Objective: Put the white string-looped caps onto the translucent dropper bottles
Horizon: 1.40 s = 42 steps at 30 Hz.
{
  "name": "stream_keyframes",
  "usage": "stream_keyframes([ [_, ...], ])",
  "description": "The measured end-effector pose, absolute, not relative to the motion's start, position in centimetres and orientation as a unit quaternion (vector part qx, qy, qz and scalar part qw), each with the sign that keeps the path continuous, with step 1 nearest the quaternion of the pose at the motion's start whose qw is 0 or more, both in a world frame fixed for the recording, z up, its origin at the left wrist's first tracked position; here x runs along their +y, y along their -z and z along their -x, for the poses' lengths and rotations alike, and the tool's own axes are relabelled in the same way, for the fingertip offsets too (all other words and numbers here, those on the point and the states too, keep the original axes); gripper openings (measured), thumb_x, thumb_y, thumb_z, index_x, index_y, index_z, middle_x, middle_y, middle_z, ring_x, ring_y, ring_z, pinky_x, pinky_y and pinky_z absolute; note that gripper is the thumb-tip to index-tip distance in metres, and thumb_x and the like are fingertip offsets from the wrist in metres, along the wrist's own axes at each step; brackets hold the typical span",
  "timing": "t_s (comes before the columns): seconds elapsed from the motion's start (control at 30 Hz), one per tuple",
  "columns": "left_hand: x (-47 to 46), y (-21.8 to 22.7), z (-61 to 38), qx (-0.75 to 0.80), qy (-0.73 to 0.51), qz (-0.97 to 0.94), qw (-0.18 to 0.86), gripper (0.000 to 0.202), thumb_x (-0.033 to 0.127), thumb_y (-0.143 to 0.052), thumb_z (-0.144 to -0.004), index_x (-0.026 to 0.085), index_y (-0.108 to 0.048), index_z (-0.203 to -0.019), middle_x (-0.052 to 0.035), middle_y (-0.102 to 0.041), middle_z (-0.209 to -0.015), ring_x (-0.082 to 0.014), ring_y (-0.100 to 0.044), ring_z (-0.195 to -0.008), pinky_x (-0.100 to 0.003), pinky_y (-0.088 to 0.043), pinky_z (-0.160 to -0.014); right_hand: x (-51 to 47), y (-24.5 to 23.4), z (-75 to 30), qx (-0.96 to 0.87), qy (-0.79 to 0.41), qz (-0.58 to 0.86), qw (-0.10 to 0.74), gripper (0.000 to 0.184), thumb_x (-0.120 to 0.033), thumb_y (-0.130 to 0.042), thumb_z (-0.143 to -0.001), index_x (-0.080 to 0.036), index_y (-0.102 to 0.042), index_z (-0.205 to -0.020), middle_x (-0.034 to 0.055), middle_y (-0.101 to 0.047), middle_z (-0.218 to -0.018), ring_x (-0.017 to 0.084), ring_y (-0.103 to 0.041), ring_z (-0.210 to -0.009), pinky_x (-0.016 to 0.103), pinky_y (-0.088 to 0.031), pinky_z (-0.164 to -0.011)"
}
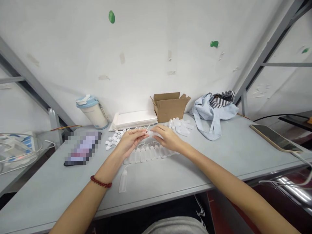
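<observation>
My left hand [128,141] pinches a thin white tube [147,127] between its fingertips. My right hand [168,137] is closed round a small translucent plastic bottle [152,133], held against the tube's end above the table. Just below both hands lies a row of several similar small bottles [146,152] side by side. One more bottle [123,180] lies alone nearer to me. A red bead bracelet [100,183] circles my left wrist.
White caps [113,139] are scattered left of the hands; more loose bottles [180,126] lie by an open cardboard box [169,106]. A stack of white sheets [134,119], a blue-lidded jug [92,111], a blurred phone [83,148], a light blue bag [213,110] and a tablet [275,137] sit on the grey table [207,162].
</observation>
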<state>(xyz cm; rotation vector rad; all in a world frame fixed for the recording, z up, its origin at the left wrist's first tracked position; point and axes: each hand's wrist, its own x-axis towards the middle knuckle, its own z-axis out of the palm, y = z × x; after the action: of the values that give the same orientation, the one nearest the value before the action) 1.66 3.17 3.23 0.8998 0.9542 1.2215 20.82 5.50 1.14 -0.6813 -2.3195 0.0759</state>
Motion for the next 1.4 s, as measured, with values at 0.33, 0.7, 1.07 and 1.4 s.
stream_keyframes([
  [0.33,2.8,-3.4,-1.5,0.406,-0.517,-0.430,0.619,0.017,0.019,-0.079,-0.059,0.013,-0.076,-0.075,-0.0047,-0.069,-0.075,-0.0113,-0.058,-0.070,-0.019,-0.050,-0.059,5.3,-1.1,-20.7,-0.890,0.029,0.271,0.365,0.019,-0.014,-0.049,-0.090,-0.015,-0.056,-0.107,0.0118,-0.062,-0.098,0.022,-0.059,-0.088,0.036,-0.047,-0.073],
  [0.7,2.7,-2.9,-1.8,0.407,-0.520,-0.448,0.603,0.023,0.027,-0.082,-0.059,0.016,-0.074,-0.078,-0.0023,-0.062,-0.079,-0.0103,-0.054,-0.072,-0.020,-0.048,-0.062,4.8,-1.0,-20.4,-0.898,0.036,0.266,0.347,0.022,-0.014,-0.048,-0.090,-0.013,-0.054,-0.111,0.0125,-0.063,-0.095,0.022,-0.058,-0.085,0.035,-0.046,-0.072],
  [1.07,2.5,-3.0,-1.8,0.428,-0.514,-0.502,0.548,0.029,0.041,-0.079,-0.064,0.015,-0.075,-0.077,-0.0066,-0.063,-0.083,-0.0157,-0.054,-0.080,-0.023,-0.048,-0.062,3.9,-1.2,-19.9,-0.854,-0.165,0.262,0.418,0.035,-0.022,-0.050,-0.091,-0.020,-0.051,-0.126,0.0070,-0.065,-0.094,0.018,-0.058,-0.081,0.032,-0.049,-0.074],
  [1.4,2.2,-3.3,-1.9,0.492,-0.491,-0.593,0.405,0.024,0.040,-0.067,-0.074,0.016,-0.072,-0.077,-0.0068,-0.067,-0.081,-0.0200,-0.059,-0.079,-0.028,-0.048,-0.065,3.5,-1.8,-19.7,-0.782,-0.345,0.298,0.425,0.032,-0.023,-0.057,-0.085,-0.019,-0.055,-0.116,0.0017,-0.066,-0.081,0.015,-0.062,-0.071,0.031,-0.050,-0.070],
])
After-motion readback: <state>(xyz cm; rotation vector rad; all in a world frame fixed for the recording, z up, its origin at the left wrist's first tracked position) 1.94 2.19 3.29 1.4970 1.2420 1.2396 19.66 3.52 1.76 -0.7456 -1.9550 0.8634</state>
